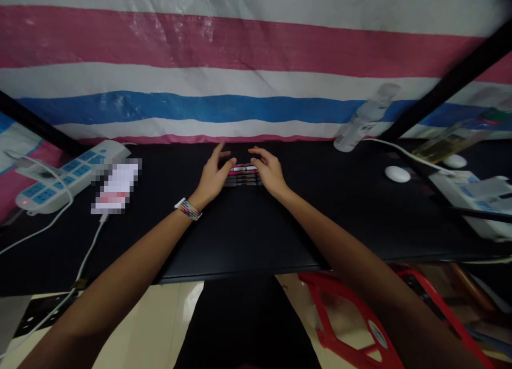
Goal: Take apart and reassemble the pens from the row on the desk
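Several slim pens (pixel 243 175), some pink and white and others dark, lie close together side by side near the middle of the black tabletop (pixel 244 230). At their left ends is my left hand (pixel 212 176), its thumb against the pens and its index finger stretched away from it; a multicoloured woven band (pixel 188 209) circles that wrist. My right hand (pixel 272 176) is at the opposite ends, thumb close to the pens and fingers spread forward. Both hands partly cover the pen tips, and neither is wrapped round a pen.
On the left are a power strip (pixel 82 166) and a phone (pixel 117 187) with its cable. A clear bottle (pixel 366 118), a white rounded object (pixel 397 174), a tilted bottle (pixel 452 139) and another power strip (pixel 460 193) stand right. A red stool (pixel 348 305) is below.
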`<act>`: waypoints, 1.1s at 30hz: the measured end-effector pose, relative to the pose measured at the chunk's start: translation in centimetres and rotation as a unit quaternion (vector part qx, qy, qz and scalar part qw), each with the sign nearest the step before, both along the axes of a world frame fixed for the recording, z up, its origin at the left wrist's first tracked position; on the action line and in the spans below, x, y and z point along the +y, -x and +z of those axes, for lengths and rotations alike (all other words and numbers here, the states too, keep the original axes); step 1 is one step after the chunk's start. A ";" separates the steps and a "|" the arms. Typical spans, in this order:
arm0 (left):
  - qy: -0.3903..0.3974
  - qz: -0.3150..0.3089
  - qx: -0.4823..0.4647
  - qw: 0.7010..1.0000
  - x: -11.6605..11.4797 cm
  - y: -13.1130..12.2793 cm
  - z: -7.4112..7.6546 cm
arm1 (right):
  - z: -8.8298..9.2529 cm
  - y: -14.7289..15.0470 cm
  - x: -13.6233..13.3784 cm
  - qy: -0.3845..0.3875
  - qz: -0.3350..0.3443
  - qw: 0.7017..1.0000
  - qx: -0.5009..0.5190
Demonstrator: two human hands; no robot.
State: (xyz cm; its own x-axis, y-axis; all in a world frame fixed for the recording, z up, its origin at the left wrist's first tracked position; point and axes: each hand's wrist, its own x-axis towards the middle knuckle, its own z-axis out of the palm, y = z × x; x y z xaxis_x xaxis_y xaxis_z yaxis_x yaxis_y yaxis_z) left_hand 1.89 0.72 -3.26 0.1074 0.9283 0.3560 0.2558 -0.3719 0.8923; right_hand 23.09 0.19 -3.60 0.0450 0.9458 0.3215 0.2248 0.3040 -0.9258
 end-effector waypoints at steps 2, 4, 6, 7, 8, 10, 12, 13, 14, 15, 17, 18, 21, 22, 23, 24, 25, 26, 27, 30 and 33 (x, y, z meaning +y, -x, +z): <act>0.009 0.009 -0.025 1.000 0.2 -0.1 -0.4 | -0.2 0.1 0.3 -0.002 0.004 1.000 -0.002; 0.008 0.005 -0.049 0.999 0.4 -0.1 -0.6 | -0.4 0.1 0.6 -0.005 0.004 1.000 0.000; 0.007 -0.003 -0.065 0.998 0.6 -0.2 -0.8 | -0.6 0.0 0.8 -0.009 0.008 1.000 -0.002; 0.007 -0.007 -0.070 0.998 0.7 -0.2 -0.9 | -0.6 -0.1 0.9 -0.009 0.009 1.000 -0.001; 0.005 -0.004 -0.075 0.997 0.8 -0.2 -1.0 | -0.7 -0.1 1.0 -0.009 0.016 1.000 -0.001; 0.008 0.002 -0.079 0.997 0.9 -0.1 -1.0 | -0.8 -0.1 1.2 -0.006 0.019 1.000 -0.002; 0.014 0.004 -0.080 0.997 1.0 0.0 -0.9 | -0.9 -0.1 1.3 0.001 0.020 1.000 -0.001; 0.016 0.006 -0.080 0.997 0.9 0.0 -0.9 | -0.9 -0.1 1.3 0.003 0.022 1.000 0.002; 0.017 0.008 -0.082 0.996 0.9 0.0 -0.8 | -0.9 -0.1 1.3 0.003 0.024 1.000 0.005; 0.018 0.010 -0.085 0.996 0.8 0.0 -0.7 | -0.8 -0.1 1.3 0.003 0.027 1.000 0.010; 0.019 0.013 -0.090 0.996 0.5 -0.1 -0.5 | -0.7 -0.1 1.2 0.001 0.032 0.999 0.021; 0.020 0.012 -0.093 0.995 0.4 -0.1 -0.4 | -0.6 -0.1 1.1 0.000 0.034 0.999 0.026; 0.019 0.005 -0.094 0.995 0.0 -0.3 -0.3 | -0.3 -0.2 0.7 0.003 0.035 0.999 0.036; 0.019 0.006 -0.091 0.996 0.0 -0.3 -0.2 | -0.2 -0.2 0.6 0.005 0.037 0.999 0.036; 0.017 0.007 -0.088 0.996 -0.1 -0.4 -0.2 | -0.1 -0.2 0.5 0.006 0.039 0.999 0.038; 0.015 0.006 -0.085 0.996 -0.2 -0.4 -0.2 | 0.0 -0.2 0.4 0.007 0.040 0.998 0.041; 0.014 0.005 -0.083 0.996 -0.2 -0.4 -0.1 | 0.0 -0.2 0.4 0.008 0.040 0.998 0.044; 0.013 0.002 -0.083 0.996 -0.2 -0.4 -0.1 | 0.1 -0.2 0.3 0.008 0.038 0.998 0.049; 0.013 -0.001 -0.086 0.996 -0.2 -0.5 -0.2 | 0.1 -0.2 0.4 0.008 0.034 0.998 0.054; 0.020 -0.010 -0.102 0.995 0.0 -0.6 -0.2 | 0.2 -0.3 0.4 0.011 0.023 0.997 0.069; 0.020 -0.011 -0.115 0.993 0.0 -0.7 -0.1 | 0.2 -0.3 0.4 0.011 0.024 0.997 0.072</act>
